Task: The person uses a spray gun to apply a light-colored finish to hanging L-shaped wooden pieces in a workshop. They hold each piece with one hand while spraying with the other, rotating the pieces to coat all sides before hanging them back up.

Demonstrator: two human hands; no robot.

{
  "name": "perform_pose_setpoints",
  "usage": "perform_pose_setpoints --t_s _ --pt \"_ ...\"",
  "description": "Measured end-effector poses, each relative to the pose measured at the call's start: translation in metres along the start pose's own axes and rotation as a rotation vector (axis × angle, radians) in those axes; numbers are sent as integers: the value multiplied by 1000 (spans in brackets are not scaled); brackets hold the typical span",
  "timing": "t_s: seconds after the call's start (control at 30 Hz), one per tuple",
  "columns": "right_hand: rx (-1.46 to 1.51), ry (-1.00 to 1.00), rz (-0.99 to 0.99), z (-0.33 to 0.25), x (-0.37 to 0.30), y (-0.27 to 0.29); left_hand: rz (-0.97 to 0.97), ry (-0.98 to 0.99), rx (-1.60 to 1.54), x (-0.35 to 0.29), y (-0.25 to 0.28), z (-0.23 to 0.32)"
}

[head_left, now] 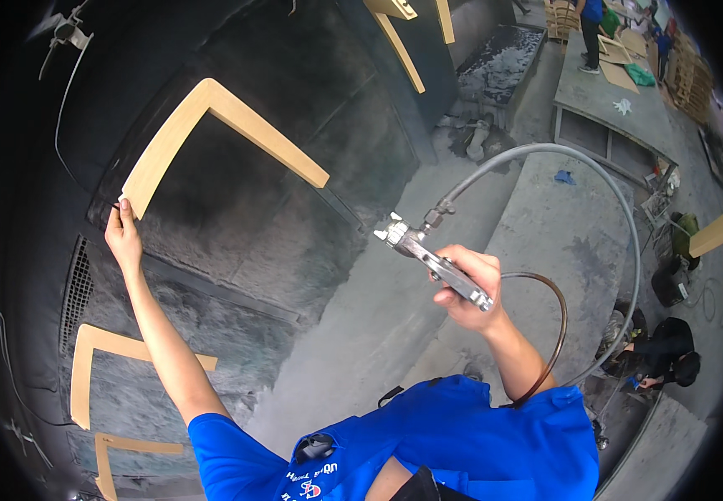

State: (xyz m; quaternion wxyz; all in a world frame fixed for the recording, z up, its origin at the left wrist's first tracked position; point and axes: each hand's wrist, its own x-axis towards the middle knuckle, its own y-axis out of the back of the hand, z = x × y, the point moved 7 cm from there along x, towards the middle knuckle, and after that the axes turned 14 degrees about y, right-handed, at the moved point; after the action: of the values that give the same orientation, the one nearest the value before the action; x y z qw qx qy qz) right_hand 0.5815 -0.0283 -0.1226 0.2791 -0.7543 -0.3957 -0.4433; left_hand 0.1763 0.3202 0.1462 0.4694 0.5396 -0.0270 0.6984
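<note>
My left hand (124, 236) pinches the lower left end of a pale, L-shaped wooden frame piece (169, 140). Its corner points up, and its other arm slopes down to the right, apart from my right hand. In my right hand (480, 280) is a metal spray gun (416, 247), the fingers wrapped round its handle. The gun's nozzle points up and left toward the wooden piece's free end. A thick grey hose (583, 154) joins the gun near its head, and a thinner brown hose (555, 288) runs from near its handle.
More L-shaped wooden pieces (84, 380) hang at lower left by dark wires, with others (399, 50) at the top. A dark, stained booth wall (295, 100) lies behind. At right are a grey bench (620, 117), a crouching person (674, 351) and another wooden part (714, 231).
</note>
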Motion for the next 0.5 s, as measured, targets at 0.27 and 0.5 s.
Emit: perform_pose_setpoints --t_s 0.27,0.5 --pt "-364 -460 -201 58 -54 2 -31 -32 -59 10 -3 -29" --pt "-55 -243 -20 60 -16 2 -142 -55 -41 11 1 -38"
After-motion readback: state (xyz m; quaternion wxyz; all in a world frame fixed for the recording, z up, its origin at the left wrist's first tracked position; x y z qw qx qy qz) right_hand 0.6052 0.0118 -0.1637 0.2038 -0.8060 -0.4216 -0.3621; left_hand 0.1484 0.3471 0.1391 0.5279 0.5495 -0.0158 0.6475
